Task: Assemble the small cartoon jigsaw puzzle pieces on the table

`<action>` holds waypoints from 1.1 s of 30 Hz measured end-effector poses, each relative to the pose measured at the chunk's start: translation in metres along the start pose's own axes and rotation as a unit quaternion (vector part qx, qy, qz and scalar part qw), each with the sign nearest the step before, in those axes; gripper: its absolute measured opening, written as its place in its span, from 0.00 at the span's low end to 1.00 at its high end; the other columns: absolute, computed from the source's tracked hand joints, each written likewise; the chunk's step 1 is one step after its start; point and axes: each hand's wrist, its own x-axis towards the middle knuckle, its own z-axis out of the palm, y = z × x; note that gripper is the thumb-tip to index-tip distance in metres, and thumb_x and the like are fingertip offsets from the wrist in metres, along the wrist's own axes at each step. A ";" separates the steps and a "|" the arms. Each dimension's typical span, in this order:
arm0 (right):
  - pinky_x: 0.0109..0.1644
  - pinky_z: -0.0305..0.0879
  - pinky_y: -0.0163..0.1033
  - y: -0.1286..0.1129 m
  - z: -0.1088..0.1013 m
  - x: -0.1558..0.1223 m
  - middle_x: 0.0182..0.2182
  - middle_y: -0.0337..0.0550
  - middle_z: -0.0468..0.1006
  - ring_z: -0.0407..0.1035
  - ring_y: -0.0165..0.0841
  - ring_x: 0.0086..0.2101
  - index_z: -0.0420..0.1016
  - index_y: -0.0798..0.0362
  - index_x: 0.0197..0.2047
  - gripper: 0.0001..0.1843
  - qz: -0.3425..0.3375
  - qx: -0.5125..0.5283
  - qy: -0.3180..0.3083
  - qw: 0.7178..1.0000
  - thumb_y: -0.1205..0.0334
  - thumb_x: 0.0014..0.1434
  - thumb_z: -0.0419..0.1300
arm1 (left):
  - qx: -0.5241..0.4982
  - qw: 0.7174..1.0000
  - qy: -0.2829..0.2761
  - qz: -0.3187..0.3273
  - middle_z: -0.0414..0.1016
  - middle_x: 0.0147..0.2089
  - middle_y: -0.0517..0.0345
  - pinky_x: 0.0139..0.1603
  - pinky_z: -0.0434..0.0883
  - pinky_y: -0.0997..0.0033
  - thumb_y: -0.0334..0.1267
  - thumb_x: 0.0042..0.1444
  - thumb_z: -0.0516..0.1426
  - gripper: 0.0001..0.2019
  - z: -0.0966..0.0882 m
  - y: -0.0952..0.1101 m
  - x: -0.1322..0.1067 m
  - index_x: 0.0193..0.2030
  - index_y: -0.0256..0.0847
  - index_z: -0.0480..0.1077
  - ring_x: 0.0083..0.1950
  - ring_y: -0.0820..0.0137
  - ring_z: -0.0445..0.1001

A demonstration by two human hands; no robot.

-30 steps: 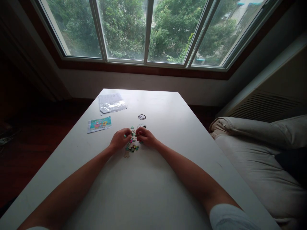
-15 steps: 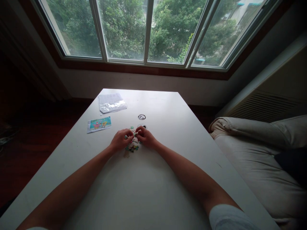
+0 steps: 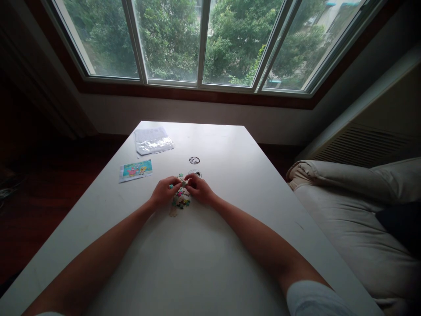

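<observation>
A small pile of colourful jigsaw puzzle pieces [image 3: 182, 201] lies on the white table [image 3: 197, 259], between my hands. My left hand [image 3: 165, 192] is at the pile's left side, its thumb and fingers pinched together. From the right, my right hand [image 3: 199, 189] reaches in with its fingers pinched too. Their fingertips meet over the far part of the pile, around a small greenish puzzle piece [image 3: 184, 184]. A few tan pieces [image 3: 173, 213] lie at the near edge of the heap.
A cartoon picture card [image 3: 136, 170] lies left of the pile. Beyond it are papers in a clear plastic sleeve [image 3: 154, 141]. Two round items [image 3: 194, 160] sit past my hands; I cannot tell what they are. A beige sofa [image 3: 355, 228] stands to the right.
My hands have shifted slightly, and the greenish piece between the fingertips shows more plainly. More of the pile, with pink pieces, is visible below them. The card and papers stay put.
</observation>
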 end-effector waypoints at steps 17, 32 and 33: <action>0.31 0.54 0.33 -0.003 -0.001 0.001 0.22 0.32 0.66 0.57 0.26 0.25 0.72 0.53 0.35 0.09 0.017 -0.035 0.004 0.999 0.55 0.59 0.61 | -0.050 0.996 0.022 -0.076 0.74 0.29 0.62 0.33 0.65 0.73 0.48 0.58 0.57 0.14 0.000 -0.009 0.003 0.34 0.39 0.75 0.32 0.71 0.69; 0.36 0.53 0.35 -0.028 -0.011 -0.014 0.35 0.39 0.77 0.67 0.32 0.34 0.75 0.47 0.47 0.12 -0.160 -0.325 -0.145 0.921 0.58 0.58 0.65 | 0.024 0.995 0.042 -0.091 0.70 0.26 0.64 0.31 0.61 0.73 0.52 0.58 0.56 0.16 -0.006 -0.012 0.003 0.29 0.41 0.69 0.29 0.72 0.65; 0.36 0.53 0.35 -0.027 -0.009 -0.014 0.36 0.40 0.78 0.67 0.32 0.35 0.76 0.47 0.46 0.10 -0.159 -0.333 -0.143 0.918 0.59 0.60 0.64 | 0.027 0.994 0.044 -0.092 0.69 0.26 0.64 0.31 0.61 0.73 0.52 0.58 0.56 0.16 -0.005 -0.013 0.003 0.29 0.41 0.69 0.29 0.72 0.65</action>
